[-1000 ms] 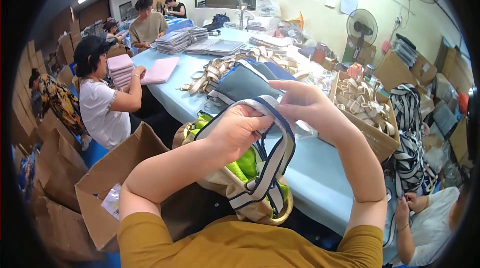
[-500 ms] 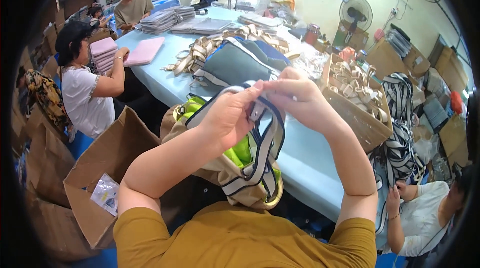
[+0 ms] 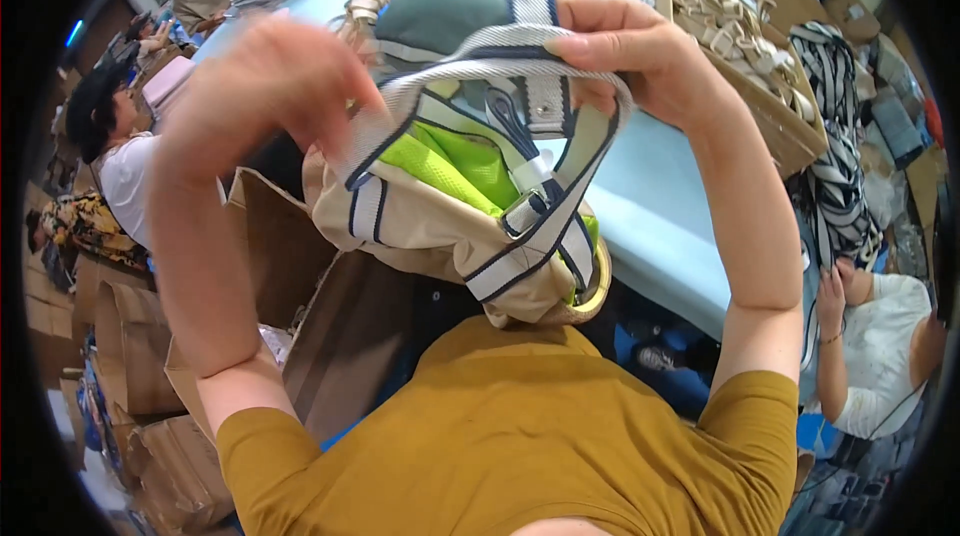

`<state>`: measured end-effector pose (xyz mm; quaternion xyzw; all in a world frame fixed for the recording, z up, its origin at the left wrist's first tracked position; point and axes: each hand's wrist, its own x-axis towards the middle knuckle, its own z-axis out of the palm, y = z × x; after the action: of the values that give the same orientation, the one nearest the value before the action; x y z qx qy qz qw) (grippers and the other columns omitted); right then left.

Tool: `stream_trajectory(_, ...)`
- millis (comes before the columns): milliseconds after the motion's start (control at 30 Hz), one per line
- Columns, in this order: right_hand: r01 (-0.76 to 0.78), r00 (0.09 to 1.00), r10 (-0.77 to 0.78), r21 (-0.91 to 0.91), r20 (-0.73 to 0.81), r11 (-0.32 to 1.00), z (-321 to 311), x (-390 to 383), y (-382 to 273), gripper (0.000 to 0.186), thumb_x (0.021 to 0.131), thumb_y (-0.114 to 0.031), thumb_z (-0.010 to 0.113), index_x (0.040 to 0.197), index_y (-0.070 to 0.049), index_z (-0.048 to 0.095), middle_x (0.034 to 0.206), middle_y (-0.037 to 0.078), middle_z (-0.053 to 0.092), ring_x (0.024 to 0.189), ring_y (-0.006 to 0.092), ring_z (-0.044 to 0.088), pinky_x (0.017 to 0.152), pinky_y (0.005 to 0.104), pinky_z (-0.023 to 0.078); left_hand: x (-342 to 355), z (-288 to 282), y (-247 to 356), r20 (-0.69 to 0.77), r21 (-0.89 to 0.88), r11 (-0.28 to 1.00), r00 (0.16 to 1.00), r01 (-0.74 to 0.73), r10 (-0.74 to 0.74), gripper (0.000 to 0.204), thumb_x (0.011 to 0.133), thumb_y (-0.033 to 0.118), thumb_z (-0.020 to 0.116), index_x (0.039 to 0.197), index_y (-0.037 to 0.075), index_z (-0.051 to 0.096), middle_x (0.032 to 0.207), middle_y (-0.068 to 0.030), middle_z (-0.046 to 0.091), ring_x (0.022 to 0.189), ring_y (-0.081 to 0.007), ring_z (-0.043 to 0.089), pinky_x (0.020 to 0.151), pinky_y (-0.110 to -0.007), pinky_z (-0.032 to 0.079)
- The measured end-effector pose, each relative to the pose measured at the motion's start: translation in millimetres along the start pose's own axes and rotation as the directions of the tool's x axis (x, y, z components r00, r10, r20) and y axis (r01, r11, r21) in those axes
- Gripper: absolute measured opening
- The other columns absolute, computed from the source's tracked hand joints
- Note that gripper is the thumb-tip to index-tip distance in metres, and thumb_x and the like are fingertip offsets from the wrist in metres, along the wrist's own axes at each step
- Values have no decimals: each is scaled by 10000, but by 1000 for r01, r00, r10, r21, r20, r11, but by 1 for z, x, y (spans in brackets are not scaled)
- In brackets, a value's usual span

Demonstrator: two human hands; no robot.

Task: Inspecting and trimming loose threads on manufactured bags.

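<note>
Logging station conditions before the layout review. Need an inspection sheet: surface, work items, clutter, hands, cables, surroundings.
Surface: light-blue table, partly hidden by goods.
Work items: beige bag, lime lining showing; grey strap with navy edges arched above its opening.
Clutter: open carton of beige straps at the right; striped webbing heaped beyond it.
Hands: right hand grips the strap; left hand blurred beside it, grip unclear.
Cables: nothing seen for certain.
Surroundings: co-workers in white at left and right; cardboard boxes lower left.
</note>
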<state>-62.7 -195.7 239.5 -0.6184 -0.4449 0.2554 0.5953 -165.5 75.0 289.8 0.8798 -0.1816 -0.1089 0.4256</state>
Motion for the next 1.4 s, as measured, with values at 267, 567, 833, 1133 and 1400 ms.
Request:
stream_trajectory(267, -64, 994, 64, -3, 85, 998, 31, 24, -43, 183, 799, -169, 596, 821, 13, 581, 596, 15, 516, 494, 70, 491, 460, 154, 387, 63, -16, -52, 203, -289, 914, 915, -285, 350, 404, 881, 422, 477, 843, 36, 590, 765, -16, 595, 646, -67, 540, 604, -204, 417)
stream_trajectory(567, -109, 723, -661, -978, -201, 178, -5, -60, -22, 251, 832, -254, 536, 855, -4, 556, 665, 23, 527, 539, 119, 495, 501, 222, 387, 118, -14, -35, 241, -821, 107, 172, 561, 955, 206, 915, 219, 458, 755, 101, 512, 466, 65, 440, 361, -26, 414, 370, -169, 346)
stream_trajectory(833, -564, 825, 185, -757, -534, 331, 125, -141, 134, 481, 770, -452, 579, 897, 7, 510, 841, 170, 534, 776, 344, 574, 649, 415, 476, 40, -39, 21, -121, -843, 530, 992, -92, -21, 231, 916, 243, 463, 756, 81, 506, 460, 63, 434, 363, -14, 399, 359, -170, 321)
stream_trajectory(1133, -447, 860, 38, -716, -508, 536, 104, -29, 213, 387, 816, -353, 555, 1012, -22, 520, 964, 186, 573, 846, 353, 557, 717, 392, 457, 19, -60, 25, 51, -921, 388, 998, 29, 47, 366, 902, 368, 442, 629, 131, 495, 498, 59, 477, 379, -36, 419, 426, -215, 316)
stream_trajectory(1400, 102, 965, -113, -59, -239, 993, 37, -91, 77, 275, 687, -159, 585, 894, 18, 622, 695, 44, 602, 606, 46, 544, 531, 184, 443, -92, -214, -97, -524, -243, 967, 849, -79, -62, 284, 905, 325, 486, 809, 79, 588, 514, 79, 380, 400, 2, 281, 400, -168, 206)
